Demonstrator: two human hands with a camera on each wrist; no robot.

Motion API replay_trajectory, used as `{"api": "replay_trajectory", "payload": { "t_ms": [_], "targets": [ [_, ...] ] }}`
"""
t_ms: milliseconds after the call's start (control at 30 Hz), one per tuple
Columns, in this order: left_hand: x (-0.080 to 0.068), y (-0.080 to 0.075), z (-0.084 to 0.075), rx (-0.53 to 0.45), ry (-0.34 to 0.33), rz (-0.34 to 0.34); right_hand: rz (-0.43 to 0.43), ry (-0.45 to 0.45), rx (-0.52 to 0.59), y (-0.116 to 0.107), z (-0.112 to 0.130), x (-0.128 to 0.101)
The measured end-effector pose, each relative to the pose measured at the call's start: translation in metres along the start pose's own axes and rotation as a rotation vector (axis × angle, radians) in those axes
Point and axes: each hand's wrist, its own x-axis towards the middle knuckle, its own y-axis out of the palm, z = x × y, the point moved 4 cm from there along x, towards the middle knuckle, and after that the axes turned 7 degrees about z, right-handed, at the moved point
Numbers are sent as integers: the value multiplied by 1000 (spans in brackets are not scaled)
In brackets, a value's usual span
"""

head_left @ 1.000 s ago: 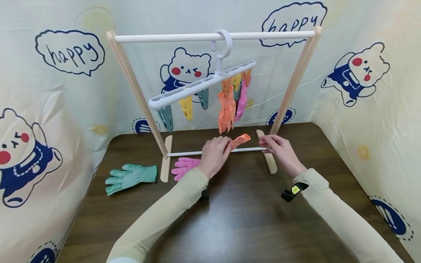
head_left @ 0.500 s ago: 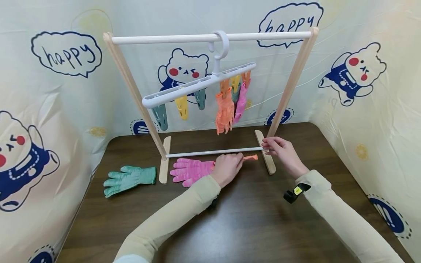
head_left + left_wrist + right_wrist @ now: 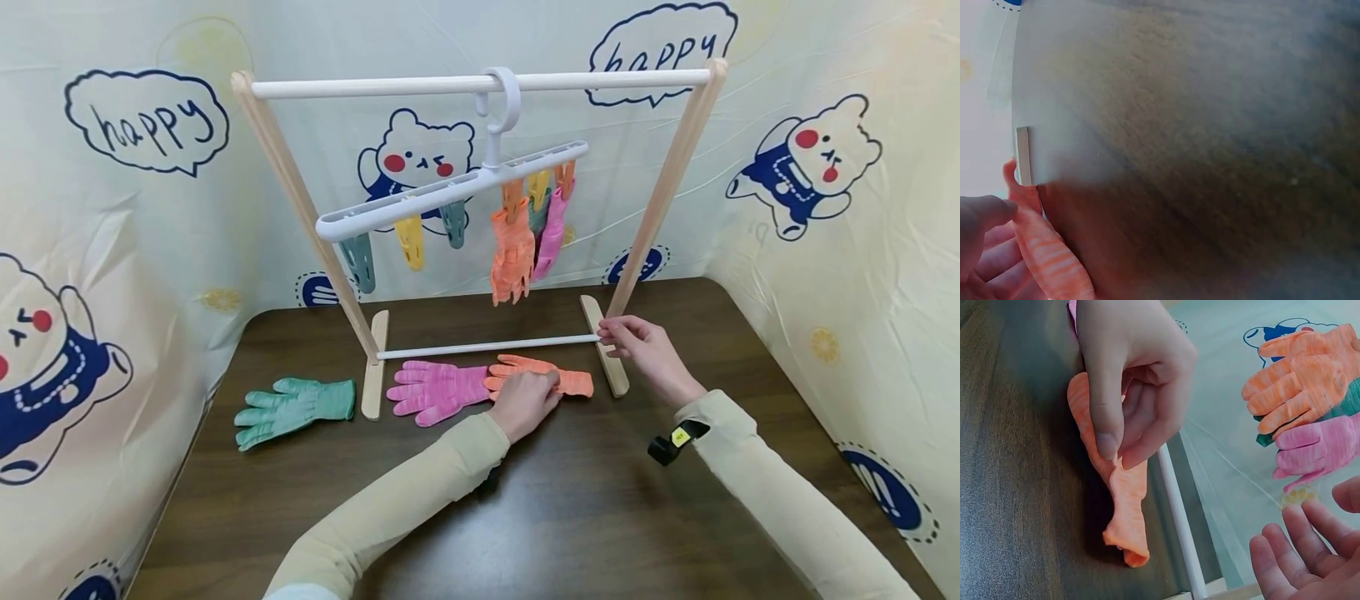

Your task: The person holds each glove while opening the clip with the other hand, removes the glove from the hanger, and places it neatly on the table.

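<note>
My left hand (image 3: 527,403) pinches an orange glove (image 3: 576,383) between thumb and fingers, low over the dark table. The right wrist view shows this pinch on the glove (image 3: 1127,506), its cuff hanging toward the camera. Beside its fingertips lies a pink glove (image 3: 438,392), palm flat; a green glove (image 3: 300,410) lies farther left. My right hand (image 3: 647,354) is by the rack's right foot. In the right wrist view its fingers (image 3: 1294,550) are loosely curved and hold nothing.
A wooden rack with a white top rod (image 3: 375,87) carries a white hanger (image 3: 450,193). An orange glove (image 3: 513,254), a pink glove (image 3: 552,233) and a partly hidden green one hang from its clips. Bare clips, such as a yellow one (image 3: 410,242), hang at its left.
My left hand has brought the orange glove down and toward me, from above the lower rod to the table beside the pink glove. The right hand has barely moved.
</note>
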Motion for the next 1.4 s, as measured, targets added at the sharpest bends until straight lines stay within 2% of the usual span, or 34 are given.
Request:
{"api": "replay_trajectory", "payload": {
  "t_ms": [167,433,567,767,867,1100,1400],
  "targets": [
    [1,3,1,-99,0,36,13,20,-25,1,-2,1],
    [2,8,3,-163,0,107,17,39,-22,0,-5,2],
    [2,8,3,-157,9,137,21,35,-34,1,-4,2],
    [0,9,0,-65,39,185,14,34,-36,3,-3,3],
    [0,10,0,-47,55,192,15,37,-32,3,-4,3],
    [-1,10,1,-80,66,197,27,44,-37,5,-4,2],
    [-3,3,3,-200,37,193,39,40,-42,7,-2,3]
  ]
}}
